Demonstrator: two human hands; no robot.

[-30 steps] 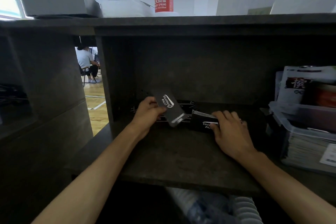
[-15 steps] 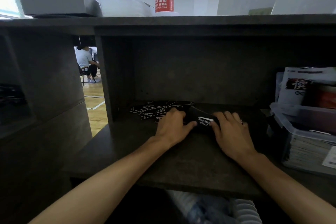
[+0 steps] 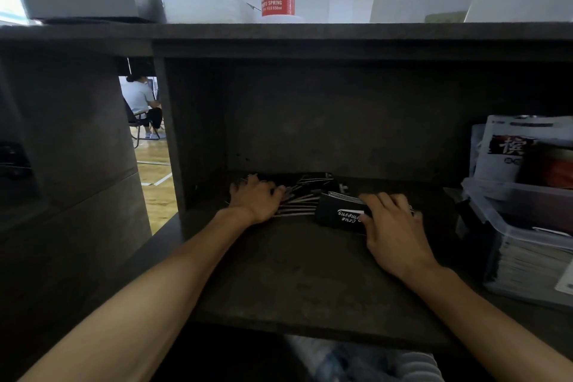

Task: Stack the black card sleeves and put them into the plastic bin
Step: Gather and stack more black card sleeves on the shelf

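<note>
Item: black card sleeves, part stacked. Stack [image 3: 339, 215]: on the table, your right hand [image 3: 393, 226] holding it, fingers curled over its top. Loose sleeves [image 3: 299, 200]: fanned just left of the stack, your left hand [image 3: 255, 200] resting on them, fingers spread. Plastic bin [image 3: 508, 223]: right of the stack. Advice: sweep the fan toward the stack, square the edges, then lift.
</note>
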